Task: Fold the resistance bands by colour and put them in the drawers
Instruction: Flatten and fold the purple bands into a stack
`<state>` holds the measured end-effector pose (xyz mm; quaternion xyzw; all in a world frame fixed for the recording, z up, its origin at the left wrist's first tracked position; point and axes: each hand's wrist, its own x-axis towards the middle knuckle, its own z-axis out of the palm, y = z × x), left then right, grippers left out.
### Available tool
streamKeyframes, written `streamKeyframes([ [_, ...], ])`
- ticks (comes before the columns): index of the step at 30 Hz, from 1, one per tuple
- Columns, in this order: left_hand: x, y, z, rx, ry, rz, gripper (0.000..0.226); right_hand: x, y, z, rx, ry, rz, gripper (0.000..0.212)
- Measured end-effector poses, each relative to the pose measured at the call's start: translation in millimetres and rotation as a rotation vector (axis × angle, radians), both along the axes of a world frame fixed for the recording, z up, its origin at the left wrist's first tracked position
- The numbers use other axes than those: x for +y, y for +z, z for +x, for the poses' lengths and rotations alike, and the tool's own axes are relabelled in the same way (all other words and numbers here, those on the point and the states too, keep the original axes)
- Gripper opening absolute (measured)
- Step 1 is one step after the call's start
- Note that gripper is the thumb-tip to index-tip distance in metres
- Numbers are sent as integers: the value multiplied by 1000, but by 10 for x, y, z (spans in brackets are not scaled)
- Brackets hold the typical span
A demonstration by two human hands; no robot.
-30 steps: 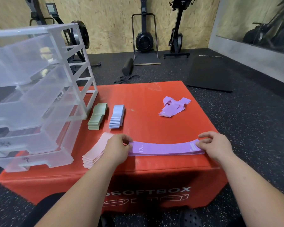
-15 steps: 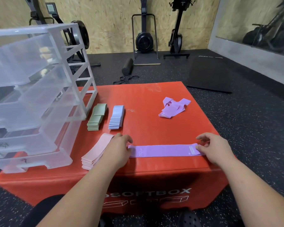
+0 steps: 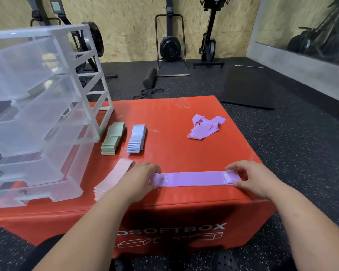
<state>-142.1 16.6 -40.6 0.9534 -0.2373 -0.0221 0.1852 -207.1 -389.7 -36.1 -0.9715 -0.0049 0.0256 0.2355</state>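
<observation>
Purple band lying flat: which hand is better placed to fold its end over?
Probably the right hand: it pinches the label end of the purple band, while the left hand holds the other end down.

Left hand (image 3: 138,179) and right hand (image 3: 257,179) palm-down, forearms extended, fingers (image 3: 237,165) pinching purple band (image 3: 192,179) ends

The left hand (image 3: 139,178) covers the left end of the purple band (image 3: 194,178), and its wrist hides one side of the pink stack (image 3: 114,177). The right hand (image 3: 250,178) curls over the band's other end, where a white label (image 3: 226,176) is too small to read. The drawer unit (image 3: 37,114) runs off the left edge, and the marks on its fronts are illegible. A forearm blocks the first letters printed on the red box (image 3: 174,124).
</observation>
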Motion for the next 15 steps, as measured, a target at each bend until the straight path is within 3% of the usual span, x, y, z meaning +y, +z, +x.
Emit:
streamKeyframes([
  [11, 2, 20, 28, 7, -27, 30, 43, -44, 54, 22, 95, 13, 22, 61],
  [15, -35, 36, 110, -11, -36, 11, 50, 23, 146, 121, 29, 12, 39, 57],
])
